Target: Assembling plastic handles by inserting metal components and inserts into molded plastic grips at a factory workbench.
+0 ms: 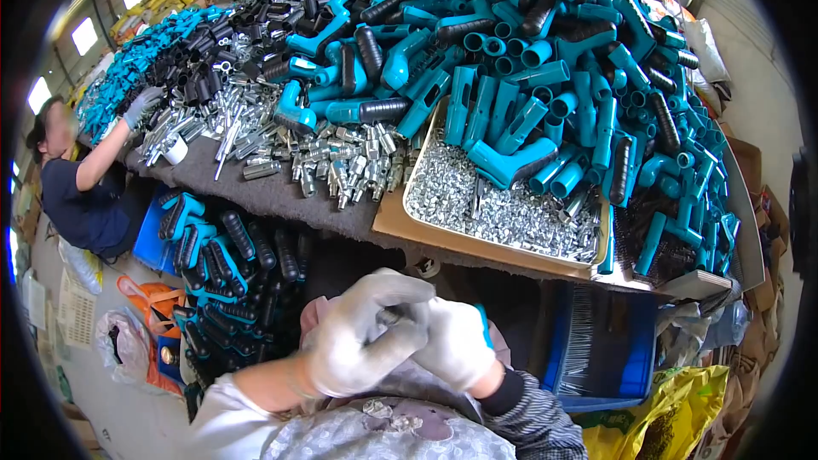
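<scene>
Both my hands wear whitish gloves and meet in front of my lap, below the table edge. My left hand (362, 345) is closed, its thumb and fingers curled in toward the other hand; a small grey bit shows between them, too hidden to name. My right hand (460, 345) is closed, touching the left. A thin teal edge shows along its outer side, like the teal handle housings on the table; most of it is hidden. Beyond the hands lies a shallow tray (415, 196) of small silver metal pieces. Beside it are silver metal fittings (345, 162).
Teal handle housings (545, 72) with black grips heap up over the table, some lying on the tray. Below left are finished-looking teal-and-black handles (226, 264); below right, a blue crate (639, 366) holds thin metal rods. A co-worker (81, 179) reaches over the table's left end.
</scene>
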Tool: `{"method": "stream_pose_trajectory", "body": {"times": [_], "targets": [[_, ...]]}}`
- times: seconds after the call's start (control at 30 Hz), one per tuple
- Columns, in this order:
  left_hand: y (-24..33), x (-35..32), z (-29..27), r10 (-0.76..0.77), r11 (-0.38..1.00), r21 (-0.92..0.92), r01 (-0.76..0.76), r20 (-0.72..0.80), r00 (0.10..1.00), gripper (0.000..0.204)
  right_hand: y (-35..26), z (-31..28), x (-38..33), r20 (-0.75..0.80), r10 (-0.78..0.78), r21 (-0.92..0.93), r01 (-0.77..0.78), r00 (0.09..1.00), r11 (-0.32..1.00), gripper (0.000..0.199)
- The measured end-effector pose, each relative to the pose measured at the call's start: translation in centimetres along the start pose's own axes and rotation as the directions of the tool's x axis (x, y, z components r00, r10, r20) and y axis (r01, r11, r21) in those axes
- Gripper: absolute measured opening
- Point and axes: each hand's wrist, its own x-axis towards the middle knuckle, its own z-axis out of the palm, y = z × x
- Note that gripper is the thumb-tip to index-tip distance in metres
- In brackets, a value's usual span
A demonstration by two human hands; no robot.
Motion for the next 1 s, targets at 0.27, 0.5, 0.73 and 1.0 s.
{"method": "stream_pose_trajectory", "body": {"times": [0.27,0.5,0.73,1.0], "targets": [[-0.3,2.0,0.6,0.411,0.55,-0.834,0.034,0.306,0.859,0.035,2.1,-1.2,0.2,0.413,-0.431,0.596,0.119,0.803,0.794,0.019],[1.9,-0.4,0.8,0.173,0.767,-0.638,-0.068,0.104,0.979,0.009,-0.1,-1.0,-1.1,0.113,-0.244,0.326,0.196,0.963,0.925,0.049],[3.2,0.5,0.3,0.254,0.894,-0.417,-0.163,0.173,0.952,0.014,-0.9,-0.3,-1.4,0.023,-0.238,0.382,0.211,0.971,0.9,0.037],[1.3,1.2,0.9,0.705,0.56,-0.827,0.051,0.508,0.494,0.014,-1.2,-0.7,-1.7,0.21,-0.199,0.415,0.097,0.957,0.905,0.044]]}}
